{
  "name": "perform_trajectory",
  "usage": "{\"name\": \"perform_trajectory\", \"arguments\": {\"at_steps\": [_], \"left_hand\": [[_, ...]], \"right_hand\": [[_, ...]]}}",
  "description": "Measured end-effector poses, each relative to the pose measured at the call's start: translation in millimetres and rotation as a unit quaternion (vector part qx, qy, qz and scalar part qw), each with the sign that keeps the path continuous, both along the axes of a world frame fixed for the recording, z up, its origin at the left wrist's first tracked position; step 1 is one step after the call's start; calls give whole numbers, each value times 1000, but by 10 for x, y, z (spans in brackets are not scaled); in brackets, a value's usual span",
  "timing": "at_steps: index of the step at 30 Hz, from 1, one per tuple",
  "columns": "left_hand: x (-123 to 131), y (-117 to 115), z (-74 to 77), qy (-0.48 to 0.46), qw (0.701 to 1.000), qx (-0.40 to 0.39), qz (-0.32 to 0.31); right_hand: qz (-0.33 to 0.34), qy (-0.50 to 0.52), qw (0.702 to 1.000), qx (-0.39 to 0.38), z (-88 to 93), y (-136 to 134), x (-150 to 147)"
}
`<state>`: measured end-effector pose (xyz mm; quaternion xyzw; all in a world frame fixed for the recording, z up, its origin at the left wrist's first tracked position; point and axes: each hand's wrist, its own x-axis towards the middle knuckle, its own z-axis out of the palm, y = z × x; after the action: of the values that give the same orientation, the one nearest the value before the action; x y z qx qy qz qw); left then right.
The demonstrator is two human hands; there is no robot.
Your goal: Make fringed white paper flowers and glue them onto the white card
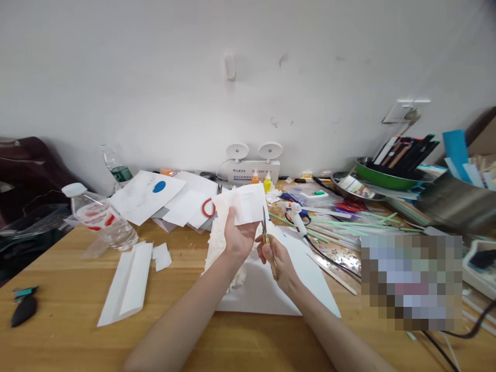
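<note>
My left hand (239,238) is closed on a white piece of paper (250,202), holding it up over the middle of the table with the thumb in front. Gold-handled scissors (265,232) are gripped in my right hand (278,257), their blades pointing up along the paper's right edge. Whether the blades touch the paper I cannot tell. Below both hands lies a large white sheet (263,294), with crumpled, whitish, rough-textured material (217,243) on its left part, partly hidden by my left hand.
Folded paper (129,284) and a small paper scrap (161,256) lie left, near a tilted water bottle (104,219). A white glue gun (295,217) with a black cord, many thin strips (360,223) and a green pan (382,178) of pens are right. Red-handled scissors (208,207) lie behind.
</note>
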<state>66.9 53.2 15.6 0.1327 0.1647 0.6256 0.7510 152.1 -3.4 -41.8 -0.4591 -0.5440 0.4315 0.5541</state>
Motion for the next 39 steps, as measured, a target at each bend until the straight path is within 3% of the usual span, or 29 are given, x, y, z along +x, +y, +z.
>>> {"name": "perform_trajectory", "arguments": {"at_steps": [20,39], "left_hand": [[3,-36,43,1,1000,12,-13],[9,-30,49,-12,999,33,-21]], "right_hand": [[-10,-34,999,-4,82,-31,10],[-4,27,999,-17,70,-27,2]]}}
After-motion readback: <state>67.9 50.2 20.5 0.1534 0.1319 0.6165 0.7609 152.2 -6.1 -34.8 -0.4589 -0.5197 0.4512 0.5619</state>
